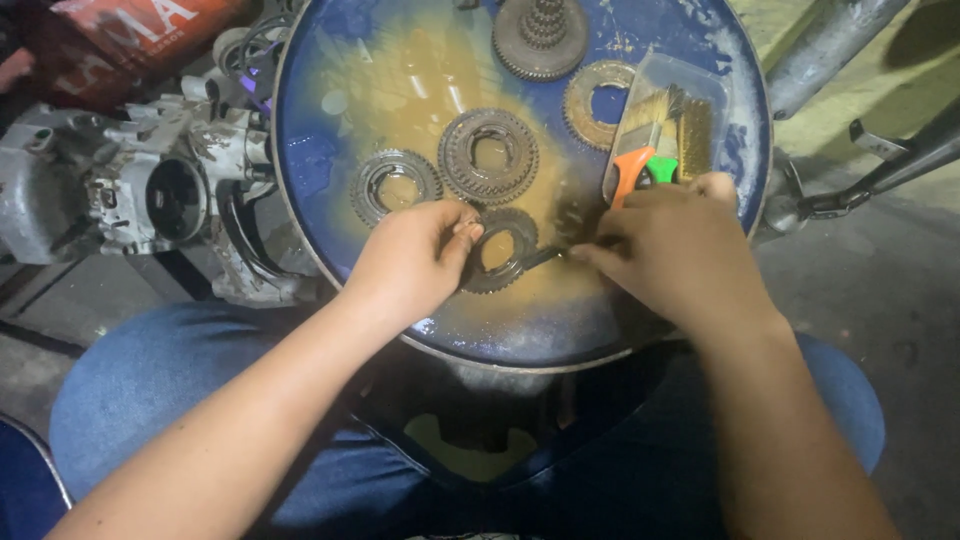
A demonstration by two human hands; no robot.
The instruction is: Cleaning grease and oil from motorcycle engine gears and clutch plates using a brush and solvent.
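Hands: left hand (415,255) pinches gear ring (500,250); right hand (675,250) clamps dark tool (548,257) (blurred).

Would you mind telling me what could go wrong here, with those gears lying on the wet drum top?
1. The left hand pinches a ring gear lying in brownish liquid; the grip may well slip.
2. The right hand works a small dark tool, blurred here, beside the gear teeth, so fingers could get nicked.
3. The brush tray sits near the drum top's rim and might get knocked off.
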